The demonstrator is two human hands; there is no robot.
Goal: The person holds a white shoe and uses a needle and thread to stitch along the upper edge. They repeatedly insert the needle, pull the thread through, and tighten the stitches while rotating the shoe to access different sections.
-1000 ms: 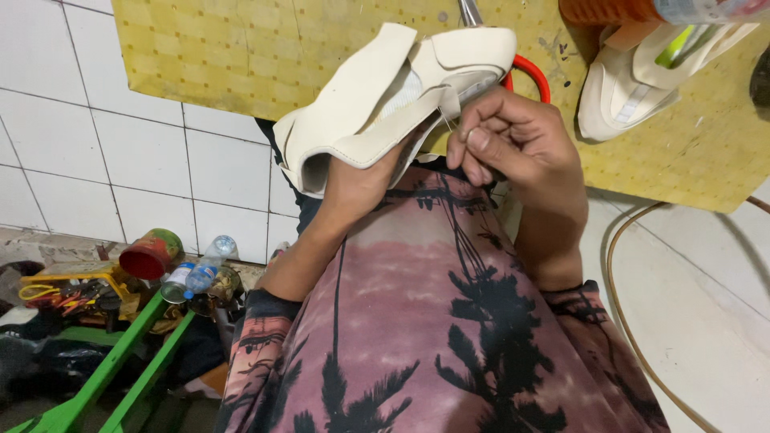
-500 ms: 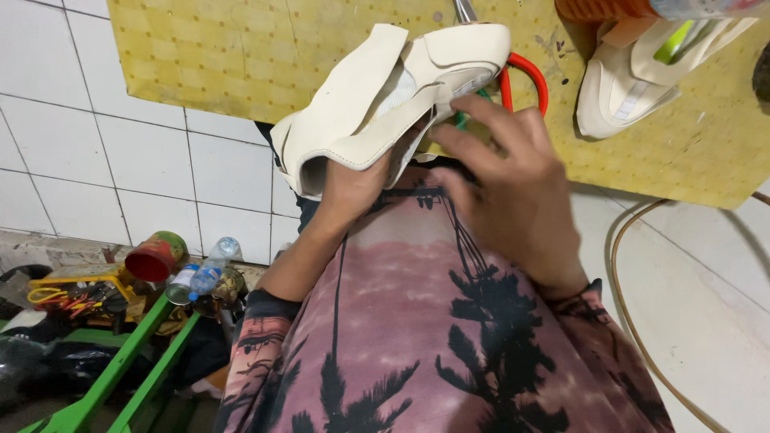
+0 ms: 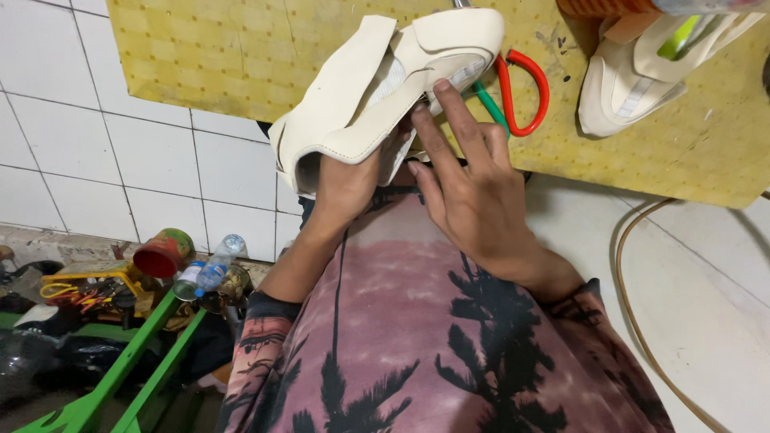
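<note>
Head view looks down on a cream-white shoe upper, which is held up in front of the person's chest, above the near edge of a yellow patterned mat. The piece is folded, with a mesh lining visible inside the fold.

Containers are few. At the left, low on the floor, a red and green can lies on its side with its mouth toward the camera; what is in it I cannot tell. Just beside it lies a clear plastic bottle with a blue label band, also on its side, and it looks mostly empty. Near them a yellow tray holds small tools that are too small to tell apart. A green frame stands below these things.

On the mat, just behind the upper, lie scissors with one red handle and one green one. Further right a second white shoe rests on the mat, with a lime-green part inside.

The left hand is closed on the lower part of the upper from beneath. The right hand is open, fingers straight and apart, and its fingertips touch the edge of the upper.
</note>
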